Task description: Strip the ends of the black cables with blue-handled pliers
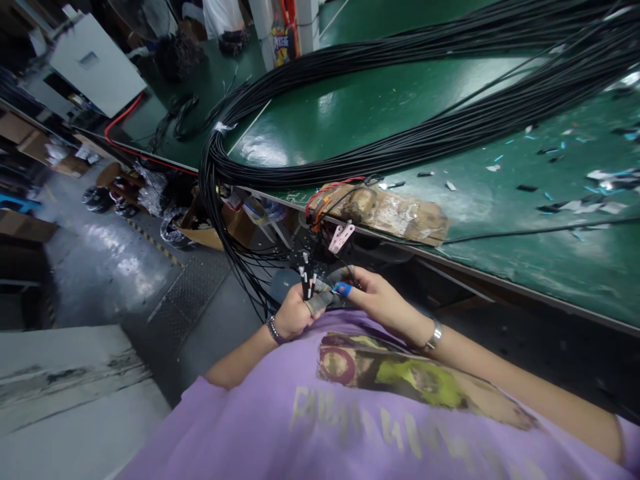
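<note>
My left hand (295, 315) is closed round a small cluster of black cable ends with white tips (307, 278), held upright just below the table edge. My right hand (377, 300) pinches at the same cable ends; a blue cover sits on one fingertip and grey covers on others. The cables belong to a thick bundle of black cables (400, 127) that runs across the green table (500, 220) and droops over its left end in a loop (210, 193) down to my hands. Both wrists wear bracelets.
A taped brown block (395, 215) with red and orange wires sits at the table's near edge, a pink hinge-like part (341, 237) hanging below it. Small scraps litter the table at right. Cardboard boxes, bags and reels (150, 197) lie on the floor at left, beside a grey machine (95, 63).
</note>
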The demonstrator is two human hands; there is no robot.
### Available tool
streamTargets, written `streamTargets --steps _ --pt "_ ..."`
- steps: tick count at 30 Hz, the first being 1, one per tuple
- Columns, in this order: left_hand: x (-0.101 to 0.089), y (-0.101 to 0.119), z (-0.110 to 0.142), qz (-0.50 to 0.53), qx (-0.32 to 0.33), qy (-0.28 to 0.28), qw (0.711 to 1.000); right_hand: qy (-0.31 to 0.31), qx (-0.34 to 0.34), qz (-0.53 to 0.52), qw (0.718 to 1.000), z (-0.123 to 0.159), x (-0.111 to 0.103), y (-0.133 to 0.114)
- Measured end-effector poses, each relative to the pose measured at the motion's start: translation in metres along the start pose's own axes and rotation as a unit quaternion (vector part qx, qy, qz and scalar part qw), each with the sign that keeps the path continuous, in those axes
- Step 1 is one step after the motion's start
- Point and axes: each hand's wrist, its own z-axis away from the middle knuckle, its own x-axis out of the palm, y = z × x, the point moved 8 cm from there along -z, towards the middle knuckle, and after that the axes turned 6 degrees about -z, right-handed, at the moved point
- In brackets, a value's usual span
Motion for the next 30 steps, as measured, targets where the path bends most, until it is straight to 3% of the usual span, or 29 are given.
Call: streamTargets --steps 4,7,10,16,22,30 --pt "-0.004 0.005 0.001 -0.024 0.015 0.026 0.999 0.027 -0.099 0.218 0.971 0.008 -0.012 -0.022" --pt "-0.009 0.007 0.002 -0.04 0.009 0.052 0.998 0.012 -0.152 0.3 0.942 0.02 -0.009 -0.032" --pt "-0.01 0.007 0.003 -0.059 -0.003 0.063 0.996 -0.018 -0.157 0.354 0.922 0.028 -0.002 -0.031" --pt "-0.01 0.01 0.006 -0.082 0.014 0.065 0.994 -0.013 -0.13 0.385 0.914 0.026 0.003 -0.027" --pt "-0.011 0.009 0.006 -0.103 0.023 0.056 0.993 -0.047 -0.132 0.363 0.921 0.025 0.009 -0.029" --pt "-0.009 0.014 0.005 -0.104 0.013 0.058 0.993 -0.029 -0.121 0.379 0.917 0.024 0.003 -0.027"
